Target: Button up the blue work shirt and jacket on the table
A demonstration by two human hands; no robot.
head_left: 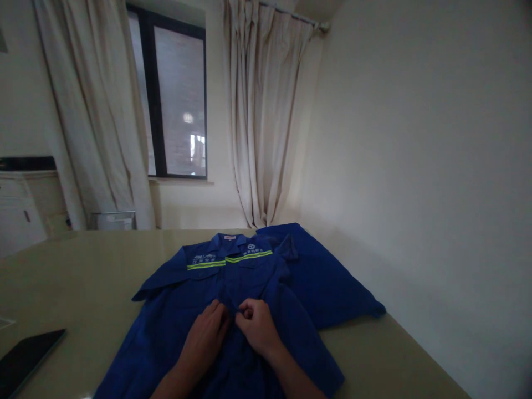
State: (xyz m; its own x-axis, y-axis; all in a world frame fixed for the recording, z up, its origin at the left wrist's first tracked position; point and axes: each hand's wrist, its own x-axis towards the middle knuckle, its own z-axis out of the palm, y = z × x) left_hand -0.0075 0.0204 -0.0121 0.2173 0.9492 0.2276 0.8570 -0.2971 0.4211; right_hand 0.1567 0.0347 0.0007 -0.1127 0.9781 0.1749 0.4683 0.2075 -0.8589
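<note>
A dark blue short-sleeved work shirt (245, 277) lies spread face up, its collar at the far end. A yellow-green stripe crosses its chest, with pale printing above. My left hand (210, 328) rests on the shirt's middle front, fingers bent down and closed at the placket; their tips are hidden. Just to its right, my right hand (258, 326) pinches the front edge of the shirt between thumb and forefinger. A small gap separates the two hands. Any button under the fingers is too small to make out.
Another blue piece of cloth (328, 282) lies flat beside the shirt, partly under its right sleeve. The table (83, 277) meets a white wall (415, 166) on the right. A dark flat object (29, 357) is at the near left. Curtains (266, 111) flank the window behind.
</note>
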